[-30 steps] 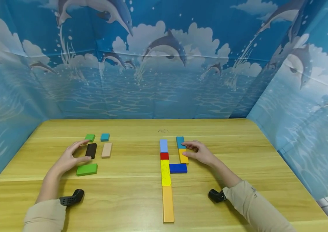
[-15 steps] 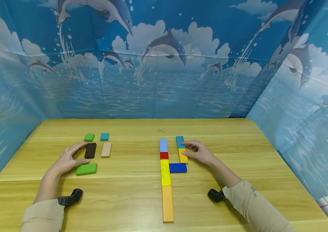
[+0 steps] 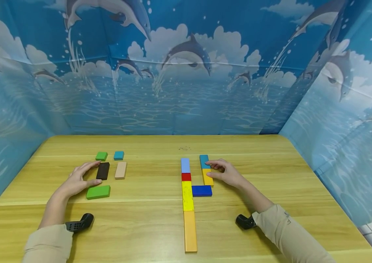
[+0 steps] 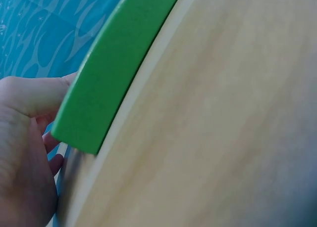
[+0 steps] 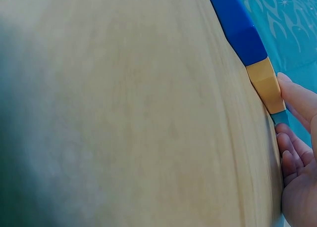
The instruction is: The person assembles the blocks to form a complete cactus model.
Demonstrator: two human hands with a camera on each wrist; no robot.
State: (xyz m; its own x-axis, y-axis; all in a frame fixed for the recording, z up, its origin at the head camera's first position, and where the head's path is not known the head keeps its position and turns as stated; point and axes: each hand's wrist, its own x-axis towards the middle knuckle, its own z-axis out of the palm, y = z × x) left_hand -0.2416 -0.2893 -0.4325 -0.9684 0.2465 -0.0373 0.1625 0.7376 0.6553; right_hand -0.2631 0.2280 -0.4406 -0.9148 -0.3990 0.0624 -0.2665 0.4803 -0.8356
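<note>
In the head view my left hand (image 3: 78, 182) lies around the left side of a dark brown block (image 3: 103, 171), fingertips by its far end, thumb by its near end. The thumb is close to a long green block (image 3: 98, 192); in the left wrist view that green block (image 4: 116, 68) hides part of the fingers. Over on the right, my right hand (image 3: 228, 174) has its fingertips at a teal block (image 3: 204, 162) and its thumb at an orange-yellow block (image 3: 207, 177). Those two blocks meet end to end. A dark blue block (image 3: 201, 190) lies crosswise just below them.
A column runs toward me: light blue block (image 3: 185, 165), red block (image 3: 186, 176), bright yellow block (image 3: 188, 195), orange block (image 3: 190, 231). At left lie a small green block (image 3: 101, 156), a small blue block (image 3: 118, 155) and a beige block (image 3: 121, 170). A dolphin-print curtain (image 3: 173, 109) stands behind the table.
My left hand has drawn back slightly to the left from the dark brown block, its thumb now farther from the block's near end. The right hand and the blocks show no visible movement.
</note>
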